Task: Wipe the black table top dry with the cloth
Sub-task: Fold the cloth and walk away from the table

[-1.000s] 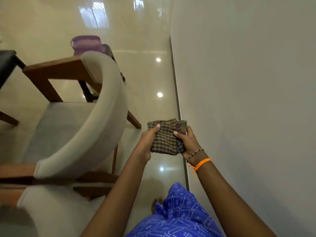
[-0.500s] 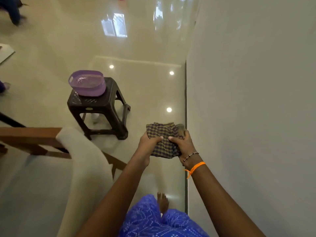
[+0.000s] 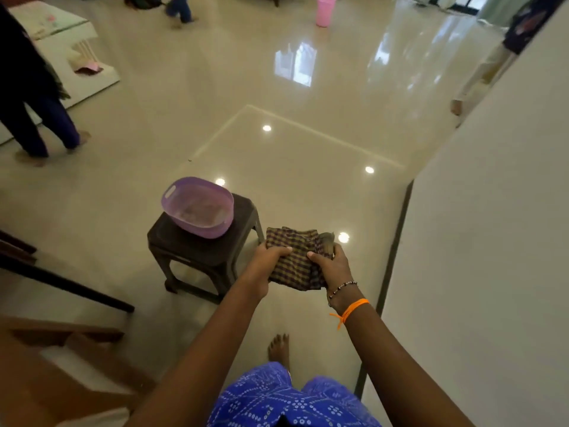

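Note:
A folded checked cloth, brown and purple, is held in front of me at waist height. My left hand grips its left side with the thumb on top. My right hand grips its right side; an orange thread and a bead bracelet circle that wrist. A dark edge of a table runs across the left of the view; its top is mostly out of frame.
A dark plastic stool carrying a purple tub stands just left of the cloth. A white wall rises close on my right. Wooden chair parts fill the lower left. People stand at the far left and far right; a pink bucket sits far off.
The view has swung up and forward: the chair slid out to the lower left and the stool with the tub came close. Both hands keep the same hold on the cloth.

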The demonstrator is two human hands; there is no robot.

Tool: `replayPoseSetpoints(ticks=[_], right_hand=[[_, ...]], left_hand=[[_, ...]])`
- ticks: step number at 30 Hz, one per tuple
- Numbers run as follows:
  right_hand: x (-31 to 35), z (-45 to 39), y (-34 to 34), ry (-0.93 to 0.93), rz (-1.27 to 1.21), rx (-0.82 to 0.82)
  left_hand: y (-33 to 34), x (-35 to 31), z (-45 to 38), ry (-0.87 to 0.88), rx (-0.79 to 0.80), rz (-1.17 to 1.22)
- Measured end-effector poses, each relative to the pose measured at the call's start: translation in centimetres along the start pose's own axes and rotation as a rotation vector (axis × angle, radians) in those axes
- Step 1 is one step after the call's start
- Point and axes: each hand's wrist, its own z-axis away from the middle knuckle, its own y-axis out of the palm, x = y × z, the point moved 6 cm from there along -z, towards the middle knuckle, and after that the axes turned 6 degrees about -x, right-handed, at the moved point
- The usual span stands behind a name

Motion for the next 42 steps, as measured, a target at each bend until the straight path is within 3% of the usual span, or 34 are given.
replayPoseSetpoints(ticks=[6,14,21,25,33,42], right_hand=[[6.7,-11.5,6.9,-0.004,0.079,0.1],[14.1,-28.5,16.6,0.147,0.179,0.252],[21.7,-38.0,27.8,0.126,0.302,0.449],[23.1,-40.1,35.8,0.107,0.373,0.555],[22.9,-42.8,55.7,0.05,0.544,0.808],[19.3,-37.3,76.8,0.151,0.771,1.129]], left_hand=[[0.8,-8.1,-9.7,-0.1,-0.049,0.132],[2.7,-18.2,-24.6,-0.194,-0.163,0.218],[0.2,-27.9,-33.7,-0.142,-0.363,0.349],[-4.1,-31.2,-36.6,-0.072,-0.513,0.484],[-16.9,-35.9,-44.4,-0.091,-0.7,0.809],[-34.4,-39.7,-45.6,-0.11,-0.966,1.011]])
